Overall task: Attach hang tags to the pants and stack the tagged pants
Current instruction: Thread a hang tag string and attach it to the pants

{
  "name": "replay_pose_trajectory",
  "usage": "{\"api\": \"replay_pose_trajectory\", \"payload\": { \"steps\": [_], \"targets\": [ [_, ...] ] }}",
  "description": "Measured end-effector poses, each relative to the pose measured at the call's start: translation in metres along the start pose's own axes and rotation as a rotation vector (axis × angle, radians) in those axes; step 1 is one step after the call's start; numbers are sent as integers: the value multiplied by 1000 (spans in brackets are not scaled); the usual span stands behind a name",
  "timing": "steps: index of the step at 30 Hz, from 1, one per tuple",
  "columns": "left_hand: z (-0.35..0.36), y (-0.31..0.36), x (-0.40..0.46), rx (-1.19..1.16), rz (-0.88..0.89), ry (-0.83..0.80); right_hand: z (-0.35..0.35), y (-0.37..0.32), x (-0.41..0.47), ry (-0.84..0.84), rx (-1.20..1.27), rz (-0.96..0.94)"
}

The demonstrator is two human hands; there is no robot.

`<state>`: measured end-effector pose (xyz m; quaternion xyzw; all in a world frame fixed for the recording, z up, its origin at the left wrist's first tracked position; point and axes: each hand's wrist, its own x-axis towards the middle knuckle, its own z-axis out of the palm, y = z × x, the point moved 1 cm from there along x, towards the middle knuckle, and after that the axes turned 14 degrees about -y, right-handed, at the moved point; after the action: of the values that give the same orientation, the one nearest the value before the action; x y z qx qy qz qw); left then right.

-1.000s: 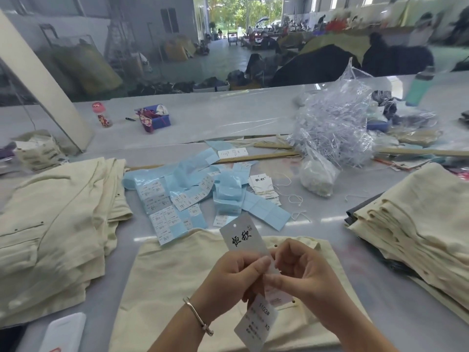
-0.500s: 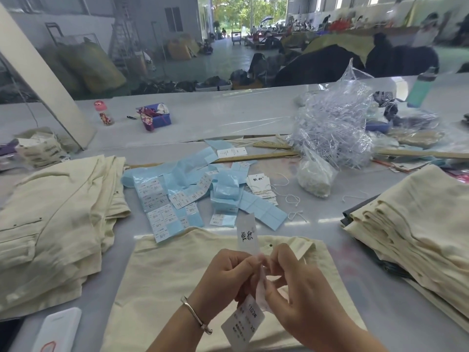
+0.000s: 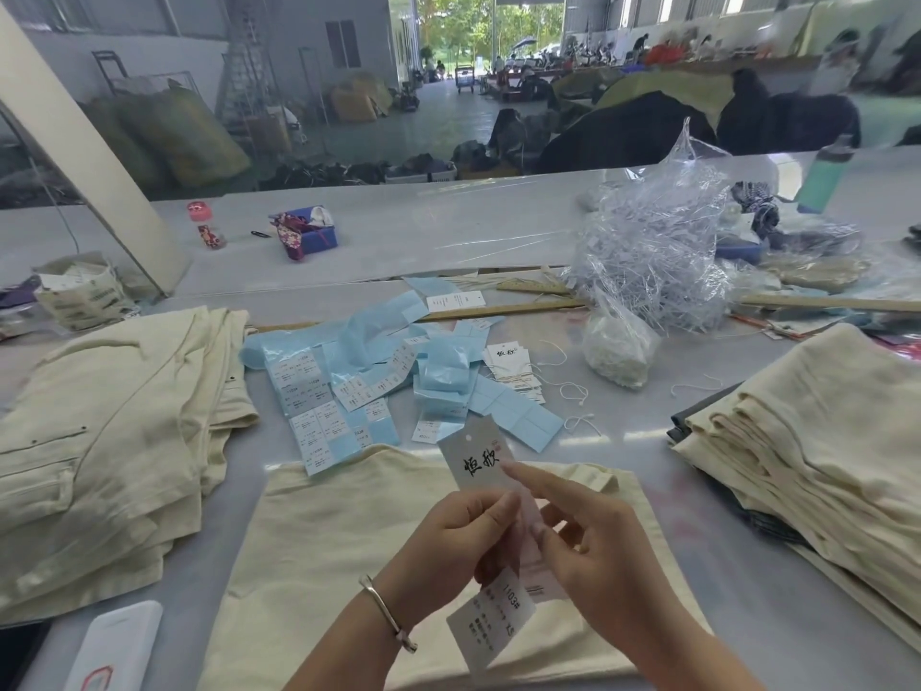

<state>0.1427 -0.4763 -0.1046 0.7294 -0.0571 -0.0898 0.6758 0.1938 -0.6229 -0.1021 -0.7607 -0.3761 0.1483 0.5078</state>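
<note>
Cream pants lie flat on the table right under your grip. Your left hand pinches the hang tags mid-stack: the grey brand card sticks up above the fingers, and the white size card (reads 1103#) hangs below them, over the fabric. Your right hand sits just beside the left, index finger stretched out and touching the brand card's right edge, thumb against the cards lower down. Its other fingers are loosely curled. I can't tell whether a string runs through the cards.

Beyond the grip: blue label sheets, a small pile of spare tags and loose white strings. Left of the grip, one stack of cream pants; right of it, another folded stack. A white case lies near your left forearm.
</note>
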Motion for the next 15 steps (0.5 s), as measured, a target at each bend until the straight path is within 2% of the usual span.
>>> {"api": "replay_pose_trajectory", "payload": {
  "steps": [3,8,11,15],
  "targets": [
    [-3,1,-1,-9,5,42,0,11,5,45,103,118],
    [-15,2,-4,-31,35,241,-2,26,5,31,500,275],
    [-19,6,-5,26,31,295,1,32,3,54,635,275],
    [-15,8,-5,183,13,370,10,32,0,41,636,209]
  ]
}}
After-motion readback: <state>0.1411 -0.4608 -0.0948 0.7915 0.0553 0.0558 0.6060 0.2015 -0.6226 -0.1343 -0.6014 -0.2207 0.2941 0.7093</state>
